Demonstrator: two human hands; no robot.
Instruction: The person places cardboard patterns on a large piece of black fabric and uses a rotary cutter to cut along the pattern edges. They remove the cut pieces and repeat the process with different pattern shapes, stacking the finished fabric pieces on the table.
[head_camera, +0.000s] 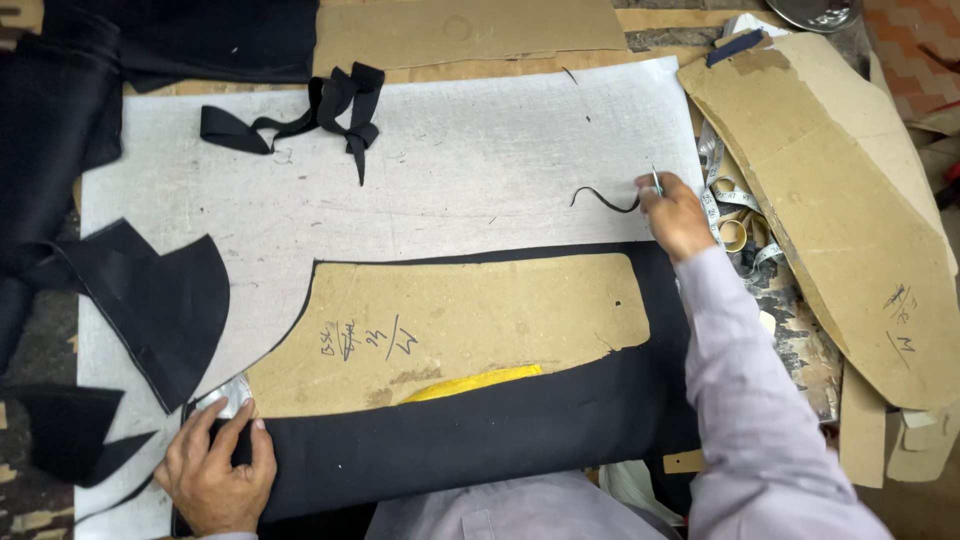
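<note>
Two hands are working: the right hand (676, 212) is gripping a thin marking tool (656, 181) at one o'clock of the cardboard pattern (450, 330), whose long axis is running nine-to-three, while the left hand (215, 470) is pressing flat and open on the black fabric (480, 440) at seven o'clock.

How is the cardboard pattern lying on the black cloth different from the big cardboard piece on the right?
The pattern on the cloth lies flat on black cloth, long and sideways; the right cardboard piece rests slanted over a tape measure. The first is smaller, the second larger. Both are brown cardboard with handwriting.
</note>
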